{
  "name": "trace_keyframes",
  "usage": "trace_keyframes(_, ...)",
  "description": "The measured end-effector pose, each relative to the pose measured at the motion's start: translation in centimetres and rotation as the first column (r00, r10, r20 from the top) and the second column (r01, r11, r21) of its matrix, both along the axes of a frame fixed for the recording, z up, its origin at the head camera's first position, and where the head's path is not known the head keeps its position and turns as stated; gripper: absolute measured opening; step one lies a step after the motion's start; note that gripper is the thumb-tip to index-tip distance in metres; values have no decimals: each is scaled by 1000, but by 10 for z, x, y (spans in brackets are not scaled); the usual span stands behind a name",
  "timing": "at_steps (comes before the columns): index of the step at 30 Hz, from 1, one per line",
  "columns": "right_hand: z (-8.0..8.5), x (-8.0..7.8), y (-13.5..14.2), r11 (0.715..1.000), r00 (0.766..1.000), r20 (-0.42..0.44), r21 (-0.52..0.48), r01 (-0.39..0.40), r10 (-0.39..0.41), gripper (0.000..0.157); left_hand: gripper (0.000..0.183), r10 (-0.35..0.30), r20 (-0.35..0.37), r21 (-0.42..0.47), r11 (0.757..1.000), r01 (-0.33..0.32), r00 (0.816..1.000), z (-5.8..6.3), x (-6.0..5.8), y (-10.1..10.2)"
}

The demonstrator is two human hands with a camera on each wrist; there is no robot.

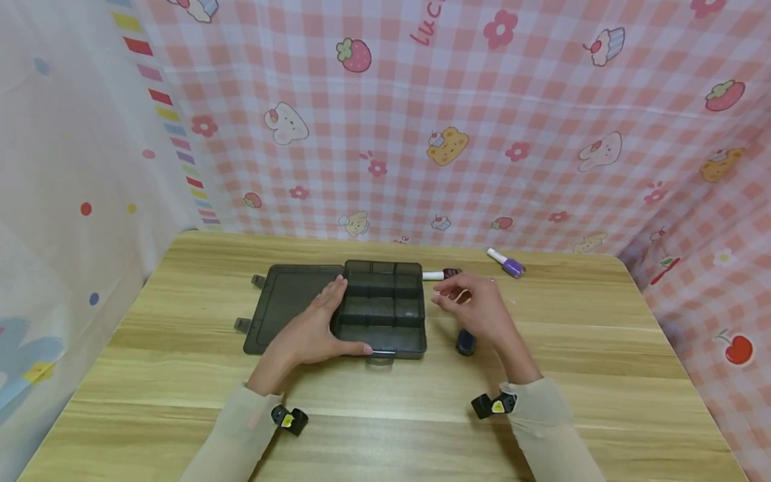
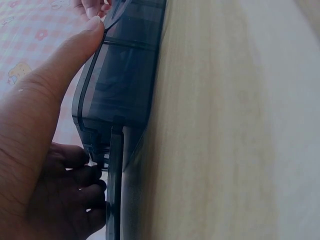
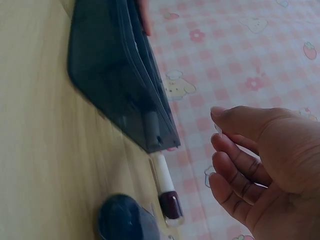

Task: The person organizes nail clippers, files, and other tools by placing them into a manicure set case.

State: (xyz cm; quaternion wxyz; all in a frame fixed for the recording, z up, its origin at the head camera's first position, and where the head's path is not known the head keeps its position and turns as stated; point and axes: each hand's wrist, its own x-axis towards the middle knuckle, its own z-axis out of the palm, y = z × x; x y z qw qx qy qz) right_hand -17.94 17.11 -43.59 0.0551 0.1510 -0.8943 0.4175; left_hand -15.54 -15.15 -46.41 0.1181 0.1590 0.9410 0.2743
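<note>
Beige sleeves [image 1: 241, 428] lie nearest me, a black wrist camera [image 1: 290, 420] at each cuff. Beyond them, mid-tabletop [image 1: 385, 428], sits the dark translucent compartment box [image 1: 379, 340], its lid [image 1: 286, 301] folded flat to the left. I have the left hand [image 1: 310, 331] at its hinge side, fingers straight and close together, thumb spread to the front rim; light, steady pressure there should stop the box sliding. Just right of the box, the right hand [image 1: 478, 308] pinches a tiny pale piece [image 3: 218, 129] between thumb and index finger; I'd squeeze gently, since it could slip, and give the box wall room so nothing knocks it loose. Behind hangs a pink-and-white checked cloth [image 1: 385, 134] with cartoon animals, a paler dotted curtain [image 1: 78, 154] at left. On the wood-grain surface I see a dark blue rounded object [image 1: 466, 341], unidentifiable to me, a purple nail polish bottle [image 1: 506, 263] and a dark red, white-capped one [image 1: 442, 275] beside the box.
</note>
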Motion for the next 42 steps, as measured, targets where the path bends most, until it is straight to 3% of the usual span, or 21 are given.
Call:
trace_keyframes(7, -4, 0, -11, 998, 998, -8, 27, -58, 58, 9, 139, 0, 3, -3, 1000, 0, 1000, 0, 0, 0)
trace_keyframes(22, -13, -3, -23, 996, 997, 9, 45, -74, 73, 11, 140, 9, -9, 2, 1000, -9, 1000, -2, 0, 1)
trace_keyframes(32, -13, -1, -19, 999, 999, 37, 28, -31, 30, 32, 140, 3, -14, 3, 1000, -3, 1000, -1, -1, 2)
trace_keyframes(42, -14, 0, -3, 998, 998, 44, 35, -47, 45, 47, 140, -1, -14, 0, 1000, 1, 1000, -1, 0, 0)
